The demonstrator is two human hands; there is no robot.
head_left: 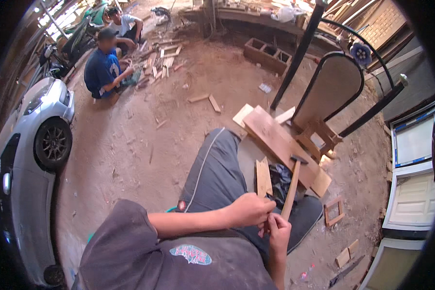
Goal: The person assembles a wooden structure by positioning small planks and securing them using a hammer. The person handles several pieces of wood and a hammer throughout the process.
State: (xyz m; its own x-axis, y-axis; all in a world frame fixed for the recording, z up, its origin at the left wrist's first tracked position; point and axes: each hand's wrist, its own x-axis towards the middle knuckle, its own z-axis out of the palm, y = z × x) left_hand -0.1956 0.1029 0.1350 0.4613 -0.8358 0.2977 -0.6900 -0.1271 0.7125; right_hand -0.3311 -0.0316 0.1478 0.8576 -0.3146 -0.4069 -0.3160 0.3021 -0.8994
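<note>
Above my lap, my left hand (250,210) and right hand (279,232) met, their fingertips touching. The left fingers were curled together into a fist; I couldn't tell whether they pinched anything small. The right fingers were bent in, the thumb up against the left hand; whether they were clamped on something, I couldn't tell. The hammer (291,189) was just beyond them, its handle slanting up and slightly right from beside my right thumb, its dark head over the brown plank (275,137). A notched wood piece (263,178) stood out just past my left fist, its lower end hidden there, so I couldn't tell if I gripped it.

Between that piece and the handle lay a black bag (281,177). Paler boards (321,182) showed under the plank, and a small wooden box (319,139) sat just beside it, near a black metal frame (299,53) with a rounded panel (329,88). To the right of my knee a little wooden frame (334,211) lay on the dirt (130,164).

Well apart, at the upper left, two people, one in a dark blue shirt (95,72), sat low beside wood scraps (165,59). A grey car (26,198) stood along my left.
</note>
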